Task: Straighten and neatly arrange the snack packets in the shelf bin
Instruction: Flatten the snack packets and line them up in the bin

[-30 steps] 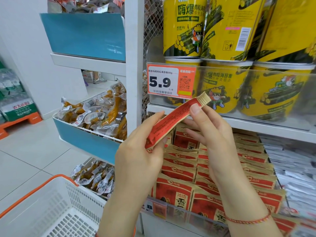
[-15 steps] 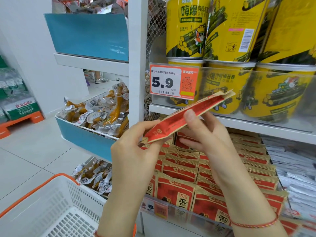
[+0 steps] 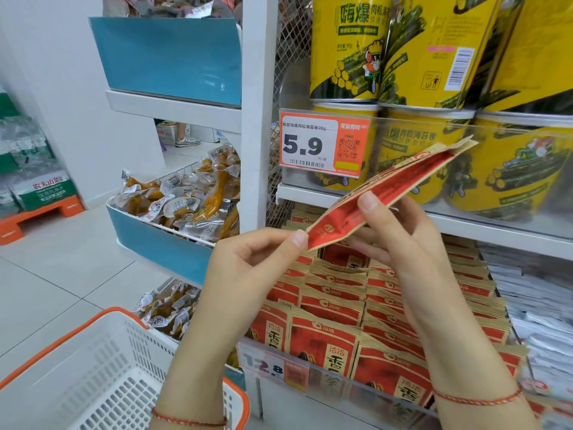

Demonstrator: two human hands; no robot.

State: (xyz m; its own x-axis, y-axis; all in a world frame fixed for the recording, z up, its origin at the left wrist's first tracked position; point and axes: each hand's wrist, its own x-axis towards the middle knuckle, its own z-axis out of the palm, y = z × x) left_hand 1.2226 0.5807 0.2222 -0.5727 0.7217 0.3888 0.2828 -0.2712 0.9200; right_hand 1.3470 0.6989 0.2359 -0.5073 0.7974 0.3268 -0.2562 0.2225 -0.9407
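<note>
I hold 1 red snack packet (image 3: 384, 193) in the air in front of the shelf, above the bin (image 3: 310, 372). My left hand (image 3: 248, 268) pinches its lower corner between the thumb and the first finger. My right hand (image 3: 403, 240) supports the middle of it, with the thumb on the top face and the other fingers curled under. The packet is tilted, with its far end raised toward the yellow cans (image 3: 412, 144).

In the bin under my hands, the packets in rows (image 3: 335, 308) stand upright, and most look already tidy to me. I think the work is well advanced, but this packet is not yet in its place. What is left, in my opinion, is to flatten it and set it into a row. I cannot see the right end of the bin well, so perhaps more waits there.
</note>
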